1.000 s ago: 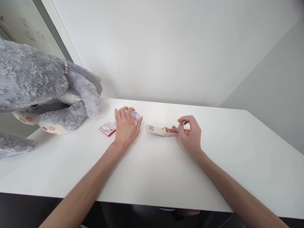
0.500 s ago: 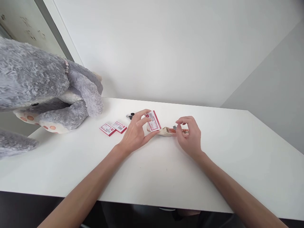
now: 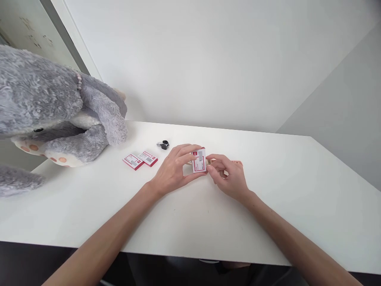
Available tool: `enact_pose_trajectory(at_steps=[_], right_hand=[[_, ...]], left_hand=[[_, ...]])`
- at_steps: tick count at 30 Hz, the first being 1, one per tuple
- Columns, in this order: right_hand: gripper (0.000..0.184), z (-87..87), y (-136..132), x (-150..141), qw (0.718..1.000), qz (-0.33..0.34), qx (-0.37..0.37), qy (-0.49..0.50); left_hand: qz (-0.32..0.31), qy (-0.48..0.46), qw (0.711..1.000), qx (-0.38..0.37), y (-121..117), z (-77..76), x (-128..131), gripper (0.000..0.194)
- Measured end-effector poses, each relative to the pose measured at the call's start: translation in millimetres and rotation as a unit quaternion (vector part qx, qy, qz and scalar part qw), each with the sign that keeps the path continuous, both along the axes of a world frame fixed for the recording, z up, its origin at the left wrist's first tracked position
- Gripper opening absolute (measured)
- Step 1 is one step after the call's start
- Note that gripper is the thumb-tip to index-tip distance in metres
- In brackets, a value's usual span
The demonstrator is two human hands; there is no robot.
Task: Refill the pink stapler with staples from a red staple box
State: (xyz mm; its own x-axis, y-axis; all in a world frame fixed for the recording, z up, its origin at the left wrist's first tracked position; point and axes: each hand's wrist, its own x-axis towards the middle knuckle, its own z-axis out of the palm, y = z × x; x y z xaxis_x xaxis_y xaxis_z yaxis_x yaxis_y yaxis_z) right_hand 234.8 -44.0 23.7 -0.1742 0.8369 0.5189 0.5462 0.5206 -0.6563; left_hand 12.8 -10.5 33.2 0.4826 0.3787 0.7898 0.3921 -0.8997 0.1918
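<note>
My left hand [image 3: 175, 169] grips a small red-and-white staple box [image 3: 200, 159] between thumb and fingers, its printed, barcoded face toward me. Against the box's right edge rest the bent fingers and thumb of my right hand [image 3: 228, 174]; they are closed, and whatever they may pinch is hidden. Behind both hands lies a cream stapler with an orange part [image 3: 237, 163], mostly covered. To the left, two more red-and-white boxes lie on the table: one box [image 3: 133, 161] touches or slightly overlaps the other box [image 3: 149, 158].
A black staple remover [image 3: 163, 145] lies beyond my left hand. A big grey plush toy [image 3: 59, 103] leans over the left end of the white table [image 3: 190, 222]. The white wall [image 3: 190, 67] rises behind the table's back edge.
My left hand has shifted the box a little right and turned it more upright. My right hand has moved left to meet it. A small grey piece near the right fingers is now out of sight.
</note>
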Motion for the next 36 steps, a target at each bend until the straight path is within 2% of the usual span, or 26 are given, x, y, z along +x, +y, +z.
enact_pose_trajectory(at_steps=[3, 7, 11, 14, 19, 25, 31, 36], right_hand=[[0.022, 1.9, 1, -1, 0.999, 0.017, -0.041, 0.028], [0.03, 2.8, 1, -3, 0.991, 0.073, -0.087, 0.065], [0.035, 0.9, 2, -4, 0.98, 0.107, -0.131, 0.106], [0.035, -0.6, 2, -4, 0.979, 0.114, -0.13, 0.112], [0.034, 0.6, 3, -4, 0.982, 0.106, -0.114, 0.103], [0.035, 1.1, 2, -4, 0.982, 0.1, -0.125, 0.096], [0.037, -1.2, 4, -5, 0.978, 0.094, -0.134, 0.128], [0.037, -5.0, 5, -6, 0.97, 0.104, -0.159, 0.152]], left_hand=[[-0.011, -0.006, 1.0, -0.009, -2, -0.2, 2, 0.058], [-0.016, 0.002, 0.999, -0.031, -6, -0.3, 5, 0.048], [-0.049, -0.016, 0.998, -0.041, -7, -0.2, 7, 0.06], [-0.068, -0.034, 0.996, -0.035, -8, 0.8, 9, 0.067], [-0.081, -0.057, 0.994, -0.042, -10, 2.2, 11, 0.06], [-0.083, -0.096, 0.985, -0.115, -13, 3.0, 10, 0.051], [-0.069, -0.105, 0.974, -0.19, -15, -0.3, 9, 0.05], [-0.042, -0.116, 0.97, -0.21, -16, -1.6, 11, 0.045]])
